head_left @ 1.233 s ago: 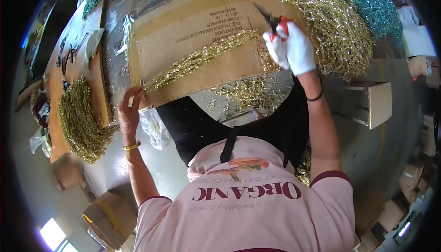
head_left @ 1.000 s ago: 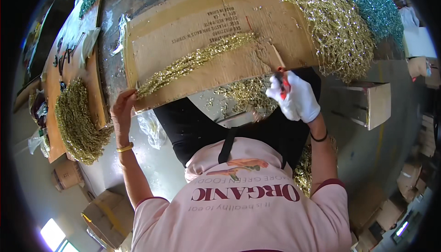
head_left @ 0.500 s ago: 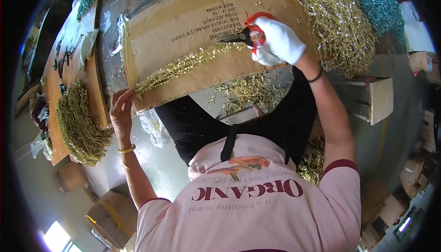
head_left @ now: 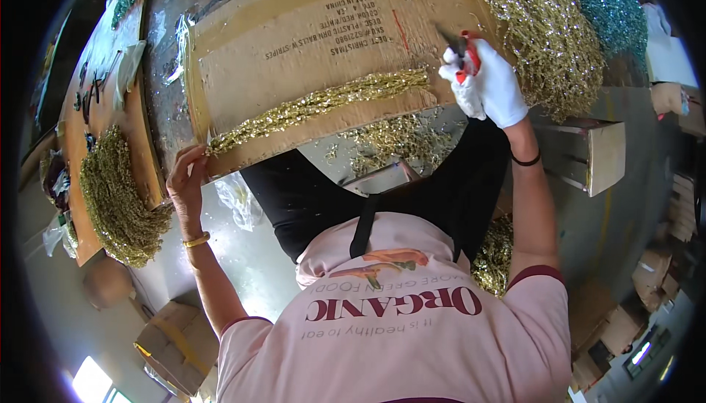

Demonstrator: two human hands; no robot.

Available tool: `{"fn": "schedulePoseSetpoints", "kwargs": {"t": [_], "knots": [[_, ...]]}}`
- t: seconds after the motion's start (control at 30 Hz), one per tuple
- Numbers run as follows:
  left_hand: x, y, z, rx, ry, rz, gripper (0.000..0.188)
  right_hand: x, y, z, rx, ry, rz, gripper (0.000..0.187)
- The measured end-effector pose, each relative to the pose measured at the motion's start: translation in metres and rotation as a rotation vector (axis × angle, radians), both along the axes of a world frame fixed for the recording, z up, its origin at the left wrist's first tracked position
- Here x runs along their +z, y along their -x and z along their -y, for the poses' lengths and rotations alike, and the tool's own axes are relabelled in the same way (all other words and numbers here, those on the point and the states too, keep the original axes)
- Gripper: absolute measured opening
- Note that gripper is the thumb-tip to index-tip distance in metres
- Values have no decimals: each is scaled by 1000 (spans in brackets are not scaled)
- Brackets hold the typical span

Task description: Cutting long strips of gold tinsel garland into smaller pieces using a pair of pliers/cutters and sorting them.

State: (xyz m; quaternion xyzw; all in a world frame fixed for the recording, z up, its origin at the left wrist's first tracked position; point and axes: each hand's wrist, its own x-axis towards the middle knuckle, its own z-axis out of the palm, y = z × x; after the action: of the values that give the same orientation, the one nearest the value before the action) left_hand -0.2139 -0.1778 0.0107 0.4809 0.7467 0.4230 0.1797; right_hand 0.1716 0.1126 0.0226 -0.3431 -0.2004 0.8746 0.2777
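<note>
A bundle of gold tinsel strands (head_left: 316, 106) lies slanting across a flat cardboard sheet (head_left: 279, 39). At the sheet's left edge, my left hand (head_left: 188, 179) is bare and pinches the bundle's left end between thumb and fingers. My right hand (head_left: 494, 88), in a white glove, grips red-handled pruning shears (head_left: 466, 56). Their dark blades point up and to the left, a bit blurred. The shears are held beyond the bundle's right end, apart from it. A red mark runs along the cardboard near that end.
Loose gold tinsel hangs in a thick bunch (head_left: 555, 43) at the right, beside teal tinsel (head_left: 603, 9). Another gold bunch (head_left: 121, 197) hangs at the left over a wooden board (head_left: 143, 131). Tinsel scraps (head_left: 397, 142) lie below the cardboard's near edge. A wooden stool (head_left: 607, 157) stands at right.
My right hand has moved right with the shears, away from the tinsel bundle, uncovering its right end. My left hand still pinches the other end, while the whole view has shifted slightly.
</note>
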Motion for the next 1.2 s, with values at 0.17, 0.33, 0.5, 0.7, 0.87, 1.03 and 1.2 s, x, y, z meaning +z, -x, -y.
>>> {"fn": "schedulePoseSetpoints", "kwargs": {"t": [0.17, 0.33, 0.5, 0.7, 0.87, 1.03, 1.2], "knots": [[-1, 2, -1, 103, 34, -57, 17, 5, -14, 10, 44, -256, 98, 27], [17, -3, 13, 105, -10, -275, 19, 11, 6, 27, -177, -350, 336, 25], [-6, -4, -10, 91, -32, -84, 16, -22, -39, -1, 105, -138, -254, 33], [-2, 0, 10, 149, -38, -69, 14, -1, -19, 15, 78, -244, 210, 34], [2, 1, 11, 139, -16, -154, 13, -1, -14, 15, -11, -170, 277, 36], [4, 1, 9, 116, -78, -225, 13, -10, -16, 14, -56, -258, 342, 34], [0, -5, 11, 150, -72, -144, 15, 1, -14, 19, 5, -266, 279, 30]]}}
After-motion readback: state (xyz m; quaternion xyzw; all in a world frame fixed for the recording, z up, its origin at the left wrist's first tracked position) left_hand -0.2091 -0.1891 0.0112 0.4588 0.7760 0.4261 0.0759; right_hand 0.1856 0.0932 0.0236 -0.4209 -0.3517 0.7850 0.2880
